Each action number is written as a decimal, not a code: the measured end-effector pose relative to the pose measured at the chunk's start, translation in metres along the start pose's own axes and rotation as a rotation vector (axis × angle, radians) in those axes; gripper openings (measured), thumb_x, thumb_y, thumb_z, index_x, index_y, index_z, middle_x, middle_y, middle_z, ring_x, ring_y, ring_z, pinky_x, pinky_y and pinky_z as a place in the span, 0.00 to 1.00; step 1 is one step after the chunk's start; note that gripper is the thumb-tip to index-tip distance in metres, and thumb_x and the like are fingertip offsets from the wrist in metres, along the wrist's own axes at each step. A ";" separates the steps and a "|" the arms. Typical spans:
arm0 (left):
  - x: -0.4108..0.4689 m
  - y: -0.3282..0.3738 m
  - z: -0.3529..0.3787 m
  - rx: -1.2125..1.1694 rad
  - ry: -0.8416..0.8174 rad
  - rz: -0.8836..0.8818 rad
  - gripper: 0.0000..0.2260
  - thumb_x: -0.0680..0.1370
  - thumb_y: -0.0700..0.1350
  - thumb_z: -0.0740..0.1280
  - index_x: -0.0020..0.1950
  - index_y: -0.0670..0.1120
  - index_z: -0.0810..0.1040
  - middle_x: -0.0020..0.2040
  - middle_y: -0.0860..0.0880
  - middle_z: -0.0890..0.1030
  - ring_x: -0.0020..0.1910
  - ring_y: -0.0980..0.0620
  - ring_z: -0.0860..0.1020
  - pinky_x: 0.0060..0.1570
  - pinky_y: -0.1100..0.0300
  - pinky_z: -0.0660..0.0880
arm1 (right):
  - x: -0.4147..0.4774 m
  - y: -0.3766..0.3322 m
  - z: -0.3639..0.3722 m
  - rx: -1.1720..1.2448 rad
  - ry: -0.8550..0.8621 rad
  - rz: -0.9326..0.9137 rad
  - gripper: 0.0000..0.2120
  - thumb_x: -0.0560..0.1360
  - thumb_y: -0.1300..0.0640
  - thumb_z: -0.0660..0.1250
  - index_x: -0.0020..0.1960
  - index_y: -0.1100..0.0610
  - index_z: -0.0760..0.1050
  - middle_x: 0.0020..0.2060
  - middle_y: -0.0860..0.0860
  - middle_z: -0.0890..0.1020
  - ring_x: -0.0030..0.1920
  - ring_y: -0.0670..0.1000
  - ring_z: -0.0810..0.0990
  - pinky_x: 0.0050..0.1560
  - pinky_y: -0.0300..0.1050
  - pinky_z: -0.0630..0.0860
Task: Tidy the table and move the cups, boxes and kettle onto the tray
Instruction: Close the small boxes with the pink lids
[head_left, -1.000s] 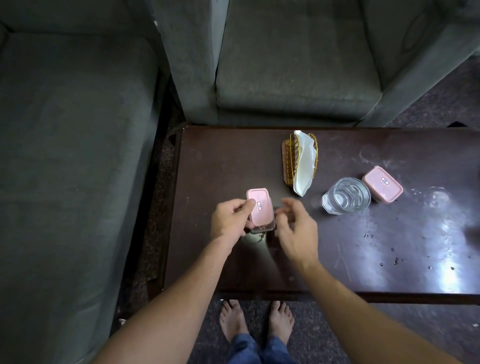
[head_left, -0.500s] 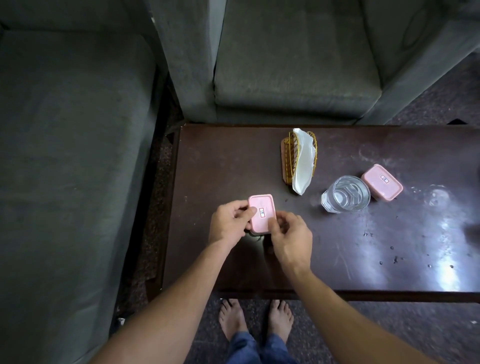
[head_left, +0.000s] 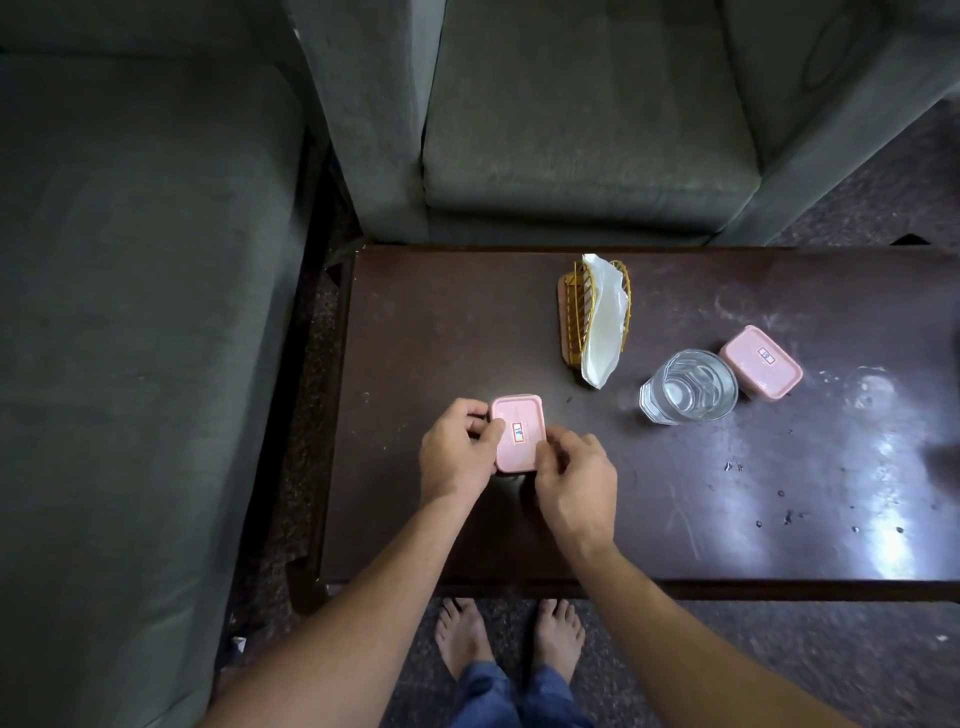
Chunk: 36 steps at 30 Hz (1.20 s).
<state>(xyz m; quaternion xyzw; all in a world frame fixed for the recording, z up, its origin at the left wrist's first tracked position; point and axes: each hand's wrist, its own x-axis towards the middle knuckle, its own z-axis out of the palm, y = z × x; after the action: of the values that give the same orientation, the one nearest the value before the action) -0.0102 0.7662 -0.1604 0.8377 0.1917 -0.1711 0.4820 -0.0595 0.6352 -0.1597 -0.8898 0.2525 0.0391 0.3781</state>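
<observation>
the box (head_left: 518, 432), tilted a second ago, now lies level low at the table's (head_left: 441, 322) left end. left hand (head_left: 457, 457) pinches one edge; right hand (head_left: 576, 486) has joined, fingers curled on the other. probably lid closed; no tray visible.

Dark scuffed surface (head_left: 447, 322): napkin holder (head_left: 571, 317), glass (head_left: 690, 387) just beside pink box (head_left: 761, 361), second pink box (head_left: 519, 431) front-left, crumbs (head_left: 732, 466).

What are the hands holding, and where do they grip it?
A small pink box: the left hand grips its left side, thumb on top; the right hand pinches its near right corner.
</observation>
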 end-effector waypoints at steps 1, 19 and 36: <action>0.000 0.000 0.000 -0.004 0.001 -0.016 0.09 0.78 0.47 0.73 0.58 0.48 0.82 0.47 0.51 0.86 0.40 0.50 0.86 0.34 0.52 0.85 | 0.001 0.001 0.000 -0.003 -0.002 -0.004 0.11 0.81 0.57 0.67 0.60 0.55 0.84 0.39 0.45 0.71 0.39 0.48 0.72 0.42 0.35 0.64; 0.022 0.018 -0.013 -0.146 -0.188 -0.340 0.06 0.76 0.46 0.77 0.46 0.48 0.81 0.42 0.50 0.85 0.38 0.49 0.87 0.37 0.55 0.84 | 0.020 -0.001 0.002 0.300 -0.095 0.365 0.06 0.73 0.55 0.73 0.43 0.46 0.88 0.32 0.46 0.86 0.37 0.52 0.87 0.47 0.55 0.86; 0.051 0.036 -0.026 0.034 -0.410 -0.399 0.10 0.75 0.43 0.78 0.52 0.42 0.83 0.45 0.44 0.87 0.42 0.47 0.88 0.46 0.52 0.85 | 0.042 -0.006 0.006 0.170 -0.102 0.465 0.36 0.74 0.28 0.64 0.33 0.62 0.78 0.25 0.53 0.83 0.27 0.54 0.84 0.40 0.49 0.83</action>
<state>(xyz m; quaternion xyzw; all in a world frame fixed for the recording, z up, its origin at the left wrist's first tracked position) 0.0542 0.7808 -0.1454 0.7392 0.2484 -0.4317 0.4534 -0.0193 0.6253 -0.1710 -0.7699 0.4332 0.1484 0.4446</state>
